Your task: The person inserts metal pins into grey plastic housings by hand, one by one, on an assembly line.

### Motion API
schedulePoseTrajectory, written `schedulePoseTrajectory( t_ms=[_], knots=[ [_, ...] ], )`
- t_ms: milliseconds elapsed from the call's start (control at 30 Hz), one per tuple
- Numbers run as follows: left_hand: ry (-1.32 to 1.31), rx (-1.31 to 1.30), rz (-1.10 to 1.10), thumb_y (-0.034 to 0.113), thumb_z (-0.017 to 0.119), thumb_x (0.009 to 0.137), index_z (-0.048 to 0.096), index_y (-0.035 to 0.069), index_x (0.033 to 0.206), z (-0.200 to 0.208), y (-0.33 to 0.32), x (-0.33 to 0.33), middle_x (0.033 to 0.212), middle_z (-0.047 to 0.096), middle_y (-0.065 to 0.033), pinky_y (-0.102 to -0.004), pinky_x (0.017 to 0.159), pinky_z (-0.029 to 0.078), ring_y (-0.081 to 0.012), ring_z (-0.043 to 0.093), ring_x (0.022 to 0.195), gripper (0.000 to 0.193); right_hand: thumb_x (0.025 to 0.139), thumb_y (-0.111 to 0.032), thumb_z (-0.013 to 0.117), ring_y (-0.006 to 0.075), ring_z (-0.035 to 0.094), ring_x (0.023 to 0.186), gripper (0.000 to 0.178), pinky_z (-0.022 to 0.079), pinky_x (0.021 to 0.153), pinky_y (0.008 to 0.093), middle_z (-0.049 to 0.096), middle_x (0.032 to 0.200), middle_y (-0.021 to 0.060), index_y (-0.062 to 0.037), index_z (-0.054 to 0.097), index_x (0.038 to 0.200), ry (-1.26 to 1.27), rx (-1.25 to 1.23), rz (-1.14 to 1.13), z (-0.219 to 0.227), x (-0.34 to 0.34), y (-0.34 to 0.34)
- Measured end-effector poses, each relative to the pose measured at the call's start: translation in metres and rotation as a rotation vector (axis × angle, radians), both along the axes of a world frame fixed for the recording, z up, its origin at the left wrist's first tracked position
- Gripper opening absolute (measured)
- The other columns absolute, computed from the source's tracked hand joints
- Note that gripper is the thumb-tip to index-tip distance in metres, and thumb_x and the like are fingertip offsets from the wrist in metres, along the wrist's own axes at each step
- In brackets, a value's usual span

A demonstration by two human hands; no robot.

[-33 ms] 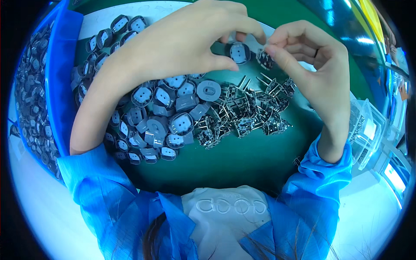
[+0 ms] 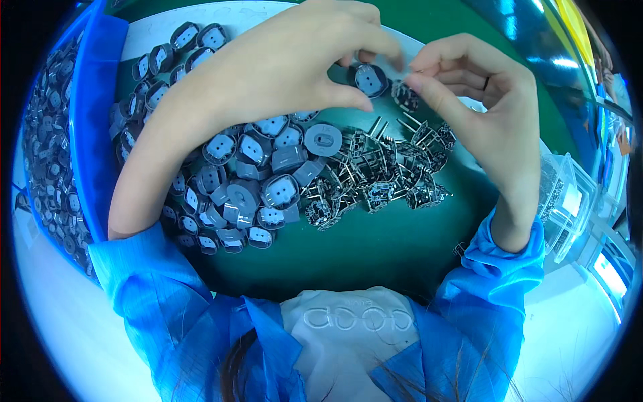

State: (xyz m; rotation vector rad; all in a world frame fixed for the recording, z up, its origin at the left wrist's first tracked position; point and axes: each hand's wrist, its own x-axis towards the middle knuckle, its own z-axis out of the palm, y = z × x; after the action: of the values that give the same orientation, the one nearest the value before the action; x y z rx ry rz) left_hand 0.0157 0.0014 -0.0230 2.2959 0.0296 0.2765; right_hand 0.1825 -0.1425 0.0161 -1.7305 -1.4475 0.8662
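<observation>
My right hand [image 2: 479,84] pinches a small dark circuit board [image 2: 404,96] between thumb and fingertips, and the board hangs below the pinch. Beside it, my left hand [image 2: 335,57] has its thumb and index finger spread around a grey plastic housing [image 2: 370,81] with a pale inner face. Its other fingertips, partly hidden, curl at the housing's upper edge; the thumb tip stays a little apart from it. Below the hands lies a pile of circuit boards [image 2: 382,193] with long metal pins. Left of that are many similar grey housings [image 2: 280,191], partly covered by my left forearm.
A blue bin [image 2: 100,127] full of grey housings stands along the left side. At the right is a clear plastic box [image 2: 569,201] with small parts. The green work surface [image 2: 375,248] carries the piles. A small loose metal piece [image 2: 459,249] lies near my right sleeve.
The circuit board in my right hand has shifted slightly left, toward the left hand. The grey housing by my left fingers has turned a little. The piles look the same.
</observation>
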Motion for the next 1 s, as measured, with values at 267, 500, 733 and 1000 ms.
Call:
schedulePoseTrajectory(
  t_ms=[267, 500, 733, 1000],
  knots=[
    [-0.024, 0.035, 0.168, 0.021, 0.087, 0.062, 0.061, 0.000, 0.096, -0.005, -0.013, 0.000, 0.079, 0.052, -0.0079, -0.0289, 0.055, 0.048, -0.0186, 0.053, 0.064, 0.047, 0.078, 0.003, 0.074, 0.0137, 0.070, 0.083, 0.013, 0.055, 0.079, 0.0247, 0.072, 0.086, 0.0053, 0.0022, 0.070, 0.090, -0.210, 0.278, 0.007, -0.022, -0.016, 0.007],
    [-0.030, -0.064, 0.193, 0.013, 0.086, 0.064, 0.059, -0.002, 0.091, -0.003, -0.016, 0.000, 0.082, 0.056, -0.0088, -0.0265, 0.060, 0.054, -0.0176, 0.056, 0.069, 0.040, 0.078, 0.003, 0.074, 0.0147, 0.071, 0.083, 0.015, 0.057, 0.076, 0.0254, 0.073, 0.087, 0.0067, 0.0011, 0.071, 0.092, -0.266, 0.299, -0.010, -0.026, -0.018, 0.006],
    [0.147, -0.103, 0.213, 0.010, 0.083, 0.067, 0.061, -0.004, 0.083, 0.015, -0.009, -0.004, 0.076, 0.061, -0.0128, -0.0306, 0.064, 0.054, -0.0229, 0.064, 0.070, 0.031, 0.075, 0.003, 0.076, 0.0161, 0.071, 0.076, 0.016, 0.055, 0.067, 0.0248, 0.070, 0.084, 0.0057, -0.0019, 0.070, 0.090, -0.564, 0.427, 0.075, -0.027, -0.024, 0.006],
    [0.106, -0.164, 0.172, 0.008, 0.081, 0.069, 0.059, -0.005, 0.077, 0.019, -0.007, -0.007, 0.071, 0.060, -0.0156, -0.0363, 0.060, 0.049, -0.0294, 0.061, 0.065, 0.027, 0.075, 0.002, 0.076, 0.0172, 0.070, 0.072, 0.016, 0.053, 0.063, 0.0247, 0.069, 0.082, 0.0059, -0.0028, 0.069, 0.089, -0.427, 0.448, 0.029, -0.036, -0.022, 0.011]
  ],
)
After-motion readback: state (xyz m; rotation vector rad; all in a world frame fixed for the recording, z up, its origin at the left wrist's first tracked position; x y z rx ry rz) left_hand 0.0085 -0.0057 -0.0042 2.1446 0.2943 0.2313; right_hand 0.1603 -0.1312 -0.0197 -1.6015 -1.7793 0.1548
